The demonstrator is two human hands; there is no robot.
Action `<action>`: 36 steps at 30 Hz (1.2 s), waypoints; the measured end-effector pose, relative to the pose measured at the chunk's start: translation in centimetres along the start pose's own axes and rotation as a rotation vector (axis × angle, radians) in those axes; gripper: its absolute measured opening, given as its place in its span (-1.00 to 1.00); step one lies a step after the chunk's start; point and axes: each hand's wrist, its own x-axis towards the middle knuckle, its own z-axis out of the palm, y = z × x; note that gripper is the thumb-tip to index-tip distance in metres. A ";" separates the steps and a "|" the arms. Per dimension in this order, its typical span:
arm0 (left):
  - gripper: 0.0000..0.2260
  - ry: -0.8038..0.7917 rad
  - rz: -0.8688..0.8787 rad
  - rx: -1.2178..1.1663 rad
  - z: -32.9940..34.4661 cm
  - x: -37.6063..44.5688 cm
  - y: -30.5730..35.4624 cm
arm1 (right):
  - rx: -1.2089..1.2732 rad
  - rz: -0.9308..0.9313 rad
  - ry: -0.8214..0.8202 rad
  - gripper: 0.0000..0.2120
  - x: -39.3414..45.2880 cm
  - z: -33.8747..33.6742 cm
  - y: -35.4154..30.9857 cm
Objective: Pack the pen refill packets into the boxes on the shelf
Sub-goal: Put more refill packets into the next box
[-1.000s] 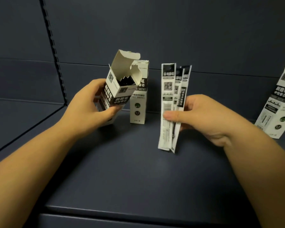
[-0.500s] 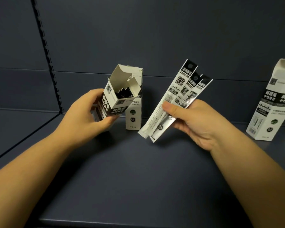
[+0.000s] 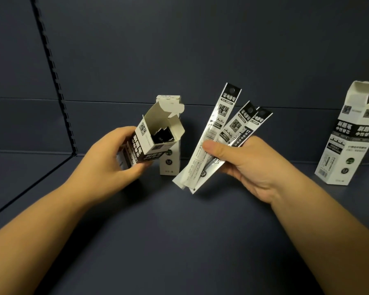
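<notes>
Packing partly done: left hand (image 3: 107, 165) grips the tilted open box (image 3: 149, 143), which already holds dark packets; right hand (image 3: 249, 167) pinches three refill packets (image 3: 217, 141) beside it, not yet inserted, above the shelf (image 3: 179, 231).

Three long, narrow refill packets (image 3: 217, 136), silver-white with black printed tops, are fanned out and tilted, tops up to the right, pinched at mid-length in the right hand (image 3: 249, 167) above the shelf. A small black-and-white box (image 3: 149, 143) is held tilted in the left hand (image 3: 113, 162), its top flaps open, with dark packet tops showing inside. A second box (image 3: 170, 165) stands upright just behind it, and a third box (image 3: 347, 137), open-topped, stands well apart at the right.
</notes>
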 end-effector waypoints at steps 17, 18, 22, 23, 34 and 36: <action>-0.51 -0.055 0.041 0.044 0.2 0.3 0.0 | 0.328 -0.460 0.194 -0.68 -0.4 2.0 -1.1; -0.51 -0.061 0.054 0.050 0.2 0.3 0.1 | 0.323 -0.482 0.201 -0.65 -0.4 2.2 -1.1; -0.47 -0.133 0.116 0.052 0.3 0.2 0.3 | 0.274 -0.580 0.253 -0.55 -0.3 2.5 -1.1; -0.45 -0.144 0.128 0.047 0.2 0.3 0.3 | 0.260 -0.613 0.263 -0.55 -0.2 2.6 -1.1; -0.33 -0.189 0.167 -0.013 0.2 0.4 0.1 | -0.113 -0.782 0.106 -0.75 -0.5 1.8 -1.3; -0.35 -0.197 0.191 -0.029 0.3 0.3 0.3 | -0.148 -0.750 0.061 -0.72 -0.1 1.9 -1.3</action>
